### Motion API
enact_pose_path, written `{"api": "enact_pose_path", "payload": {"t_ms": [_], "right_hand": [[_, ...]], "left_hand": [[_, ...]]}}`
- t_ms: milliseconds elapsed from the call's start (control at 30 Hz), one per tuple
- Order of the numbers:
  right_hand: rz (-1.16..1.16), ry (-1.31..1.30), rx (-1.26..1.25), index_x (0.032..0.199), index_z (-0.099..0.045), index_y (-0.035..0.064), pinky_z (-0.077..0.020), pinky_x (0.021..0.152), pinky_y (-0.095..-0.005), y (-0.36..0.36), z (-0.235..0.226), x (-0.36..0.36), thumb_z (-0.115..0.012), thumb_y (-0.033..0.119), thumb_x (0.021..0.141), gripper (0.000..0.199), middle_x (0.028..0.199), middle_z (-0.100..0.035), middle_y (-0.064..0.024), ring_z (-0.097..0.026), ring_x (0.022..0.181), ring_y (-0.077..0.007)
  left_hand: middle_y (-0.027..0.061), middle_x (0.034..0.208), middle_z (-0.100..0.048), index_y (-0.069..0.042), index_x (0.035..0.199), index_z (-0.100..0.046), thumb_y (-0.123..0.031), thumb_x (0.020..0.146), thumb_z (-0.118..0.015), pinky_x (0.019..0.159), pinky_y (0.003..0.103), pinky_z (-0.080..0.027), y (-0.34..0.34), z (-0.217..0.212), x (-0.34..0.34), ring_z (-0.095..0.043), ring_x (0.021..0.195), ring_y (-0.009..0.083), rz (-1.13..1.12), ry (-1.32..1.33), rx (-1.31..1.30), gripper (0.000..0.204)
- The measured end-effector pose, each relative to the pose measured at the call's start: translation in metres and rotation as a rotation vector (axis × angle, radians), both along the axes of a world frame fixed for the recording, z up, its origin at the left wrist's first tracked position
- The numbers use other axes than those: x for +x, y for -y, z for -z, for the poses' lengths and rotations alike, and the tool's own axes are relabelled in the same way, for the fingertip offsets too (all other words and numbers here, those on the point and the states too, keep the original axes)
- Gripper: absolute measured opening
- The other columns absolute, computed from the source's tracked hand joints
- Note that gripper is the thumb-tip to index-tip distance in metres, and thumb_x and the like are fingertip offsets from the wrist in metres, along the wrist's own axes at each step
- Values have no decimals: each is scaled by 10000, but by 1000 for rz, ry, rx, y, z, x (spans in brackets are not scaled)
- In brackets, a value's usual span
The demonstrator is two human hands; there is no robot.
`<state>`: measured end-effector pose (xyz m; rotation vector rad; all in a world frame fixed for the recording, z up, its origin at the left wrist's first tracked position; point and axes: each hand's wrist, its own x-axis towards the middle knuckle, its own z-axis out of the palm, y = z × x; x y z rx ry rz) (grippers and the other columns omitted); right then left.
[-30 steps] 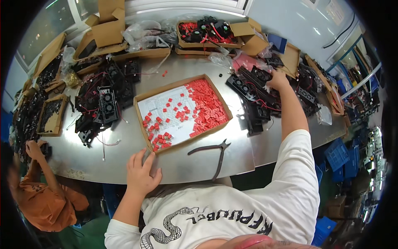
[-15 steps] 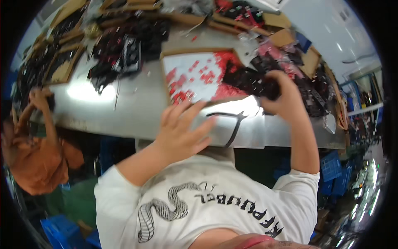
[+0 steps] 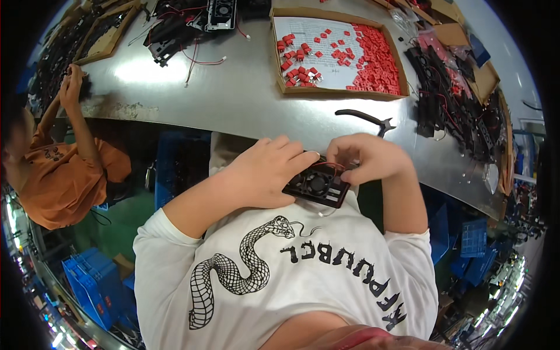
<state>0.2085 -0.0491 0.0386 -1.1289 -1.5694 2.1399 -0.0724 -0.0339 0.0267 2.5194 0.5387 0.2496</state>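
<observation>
A small black fan housing (image 3: pixel 318 184) with red wires rests close against my shirt, below the table edge. My left hand (image 3: pixel 265 172) is closed on its left end, fingers over the top side. At the other end, my right hand (image 3: pixel 373 158) has its thumb and fingers bent in around the red wires and the housing's corner. The fingertips partly cover what they pinch. A white connector (image 3: pixel 324 213) hangs below the housing. Black-handled cutting pliers (image 3: pixel 367 119) lie on the table just beyond my right hand.
A shallow cardboard box (image 3: pixel 341 94) holds red square pieces and red parts with metal prongs on white paper. Black fan housings (image 3: pixel 429 93) pile up at the right, more (image 3: pixel 192 29) at the back left. A co-worker in orange (image 3: pixel 64 181) sits at the left; blue crates (image 3: pixel 93 286) stand below.
My right hand has brought the black fan housing from the pile at the right toward my body. My left hand has come down onto it. The view has shifted too.
</observation>
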Motion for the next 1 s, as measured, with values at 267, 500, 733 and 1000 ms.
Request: {"api": "enact_pose_path", "payload": {"t_ms": [267, 500, 733, 1000], "right_hand": [[10, 125, 19, 945, -726, -27, -513, 707, -236, -30, -2, -11, -671, -77, 813, 151, 871, -721, -32, -638, 781, -90], [92, 340, 359, 1036, -724, 30, -534, 795, -316, -30, 10, -65, -685, 156, 905, 186, 881, -725, -78, -663, 861, -169], [134, 339, 941, 1183, -683, 55, -516, 912, -342, -64, 3, -49, -667, -29, 798, 395, 1143, -690, -87, -644, 1046, -207], [-51, 566, 913, 1245, -699, 73, -529, 935, -389, -129, 12, -7, -681, 33, 856, 392, 1200, -693, -139, -668, 1090, -298]], "left_hand": [[68, 1131, -577, -107, 1328, -513, -205, 623, -791, 951, 448, -414, -10, 1, -7, -563, 1063, 279, 38, 121, 183, 764], [111, 1157, -583, -207, 1374, -586, -145, 541, -793, 922, 479, -428, 2, 3, -1, -574, 1061, 314, 153, 258, -18, 861], [127, 1060, -570, -172, 1374, -573, -158, 549, -768, 910, 433, -410, 3, 2, -3, -559, 970, 339, 63, 139, -23, 848], [152, 1086, -585, -50, 1308, -487, -179, 586, -777, 917, 454, -419, -6, 16, -9, -587, 1056, 362, -142, 263, 77, 789]]}}
